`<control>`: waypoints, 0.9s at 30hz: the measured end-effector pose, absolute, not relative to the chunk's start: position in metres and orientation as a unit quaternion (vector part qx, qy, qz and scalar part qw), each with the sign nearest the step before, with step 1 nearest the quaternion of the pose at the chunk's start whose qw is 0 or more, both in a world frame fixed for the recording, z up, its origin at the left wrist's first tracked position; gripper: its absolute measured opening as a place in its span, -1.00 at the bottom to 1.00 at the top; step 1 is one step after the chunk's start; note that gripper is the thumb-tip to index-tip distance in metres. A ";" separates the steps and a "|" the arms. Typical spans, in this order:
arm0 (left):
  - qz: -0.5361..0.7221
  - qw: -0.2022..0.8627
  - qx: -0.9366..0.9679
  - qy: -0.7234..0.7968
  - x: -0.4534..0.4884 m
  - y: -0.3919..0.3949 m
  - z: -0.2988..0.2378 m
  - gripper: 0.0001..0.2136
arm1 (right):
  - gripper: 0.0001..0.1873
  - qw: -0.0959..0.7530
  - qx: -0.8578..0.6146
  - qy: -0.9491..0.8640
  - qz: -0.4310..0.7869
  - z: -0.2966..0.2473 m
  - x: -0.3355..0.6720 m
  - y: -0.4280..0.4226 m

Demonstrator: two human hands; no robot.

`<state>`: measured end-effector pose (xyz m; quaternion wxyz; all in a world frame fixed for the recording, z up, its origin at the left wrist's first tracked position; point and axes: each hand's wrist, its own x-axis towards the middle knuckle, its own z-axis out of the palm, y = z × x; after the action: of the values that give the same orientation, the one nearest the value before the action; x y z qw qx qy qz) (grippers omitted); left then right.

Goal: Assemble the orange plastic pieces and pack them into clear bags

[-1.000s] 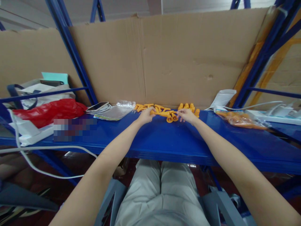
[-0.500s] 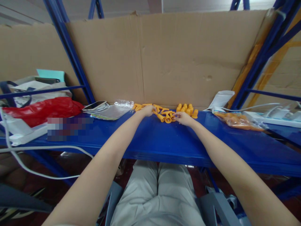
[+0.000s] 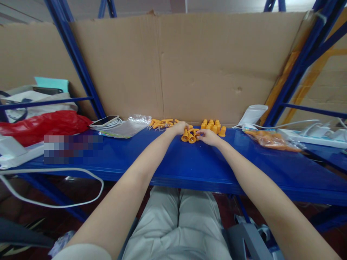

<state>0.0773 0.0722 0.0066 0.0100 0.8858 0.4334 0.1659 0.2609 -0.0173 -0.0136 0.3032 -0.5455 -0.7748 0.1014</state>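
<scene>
Several orange bell-shaped pieces (image 3: pixel 192 138) lie on the blue shelf (image 3: pixel 187 162) with their wide mouths facing me. My right hand (image 3: pixel 208 137) has its fingers closed around the edge of the rightmost one. My left hand (image 3: pixel 179 128) is behind the bells at their narrow ends, fingers bent together; what they grip is too small to make out. Loose orange handle-like sticks (image 3: pixel 158 124) lie left of my left hand, among small shiny metal bits (image 3: pixel 151 128). Orange cup-shaped pieces (image 3: pixel 214 126) stand upright in a group behind my right hand.
To the left are a clear plastic bag (image 3: pixel 130 128), a phone with a white cable (image 3: pixel 107 122) and a red bag (image 3: pixel 51 124). On the right lie a bag of orange parts (image 3: pixel 273 140) and a white power strip (image 3: pixel 317 135). A cardboard sheet (image 3: pixel 200 68) backs the shelf.
My left hand has moved right, from beside the loose sticks to behind the bell-shaped pieces. My right hand stays at the rightmost bell. The view has shifted slightly.
</scene>
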 end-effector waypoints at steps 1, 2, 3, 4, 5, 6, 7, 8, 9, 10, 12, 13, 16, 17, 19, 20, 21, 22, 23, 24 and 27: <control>0.163 0.006 0.886 0.433 0.079 0.073 0.006 -0.62 | -0.72 0.303 -0.544 -0.775 0.104 -0.014 0.261 -0.017; 0.160 0.002 0.887 0.433 0.080 0.073 0.006 -0.63 | -0.72 0.304 -0.542 -0.776 0.107 -0.014 0.261 -0.017; 0.159 -0.001 0.889 0.431 0.081 0.073 0.005 -0.64 | -0.72 0.304 -0.540 -0.777 0.109 -0.014 0.261 -0.017; 0.161 -0.001 0.890 0.427 0.081 0.074 0.004 -0.67 | -0.71 0.305 -0.538 -0.778 0.110 -0.014 0.261 -0.017; 0.167 0.003 0.890 0.424 0.081 0.073 0.004 -0.70 | -0.72 0.306 -0.538 -0.778 0.111 -0.014 0.261 -0.017; 0.176 0.009 0.889 0.422 0.081 0.073 0.003 -0.72 | -0.72 0.306 -0.538 -0.778 0.111 -0.014 0.261 -0.016; 0.189 0.014 0.886 0.423 0.080 0.073 0.002 -0.73 | -0.73 0.305 -0.540 -0.777 0.110 -0.014 0.261 -0.016; 0.206 0.016 0.880 0.428 0.079 0.072 0.001 -0.72 | -0.73 0.305 -0.541 -0.777 0.107 -0.014 0.261 -0.016; 0.223 0.016 0.871 0.437 0.077 0.072 0.000 -0.70 | -0.73 0.304 -0.542 -0.777 0.103 -0.014 0.262 -0.016; 0.239 0.014 0.861 0.449 0.076 0.072 0.000 -0.66 | -0.73 0.304 -0.543 -0.777 0.098 -0.014 0.262 -0.016; 0.257 0.008 0.841 0.477 0.072 0.074 0.000 -0.62 | -0.73 0.300 -0.548 -0.776 0.085 -0.013 0.261 -0.017; 0.252 0.007 0.834 0.491 0.070 0.075 0.000 -0.63 | -0.73 0.297 -0.551 -0.776 0.081 -0.012 0.261 -0.018; 0.197 0.015 0.834 0.515 0.066 0.080 0.002 -0.79 | -0.74 0.285 -0.560 -0.774 0.076 -0.010 0.260 -0.022; 0.172 0.019 0.838 0.517 0.065 0.082 0.003 -0.86 | -0.74 0.282 -0.562 -0.774 0.077 -0.010 0.259 -0.023; 0.133 0.023 0.845 0.517 0.063 0.084 0.005 -0.91 | -0.74 0.279 -0.560 -0.776 0.076 -0.009 0.259 -0.024; 0.121 0.021 0.848 0.516 0.063 0.084 0.005 -0.89 | -0.74 0.279 -0.557 -0.779 0.074 -0.009 0.258 -0.024; 0.111 0.017 0.849 0.516 0.062 0.085 0.005 -0.86 | -0.73 0.279 -0.554 -0.781 0.073 -0.009 0.258 -0.024; 0.102 0.012 0.851 0.514 0.062 0.085 0.006 -0.84 | -0.73 0.279 -0.551 -0.783 0.072 -0.008 0.258 -0.024; 0.095 0.007 0.854 0.512 0.061 0.086 0.006 -0.81 | -0.74 0.280 -0.551 -0.783 0.073 -0.008 0.258 -0.024; 0.090 0.005 0.856 0.508 0.060 0.087 0.006 -0.79 | -0.74 0.279 -0.552 -0.782 0.076 -0.008 0.258 -0.024; 0.084 0.007 0.865 0.495 0.055 0.091 0.007 -0.73 | -0.74 0.279 -0.560 -0.775 0.083 -0.008 0.257 -0.025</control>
<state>0.0550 0.0909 0.0067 0.0069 0.8649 0.4949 0.0839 0.2572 -0.0252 -0.0079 0.2790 -0.5604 -0.7754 0.0827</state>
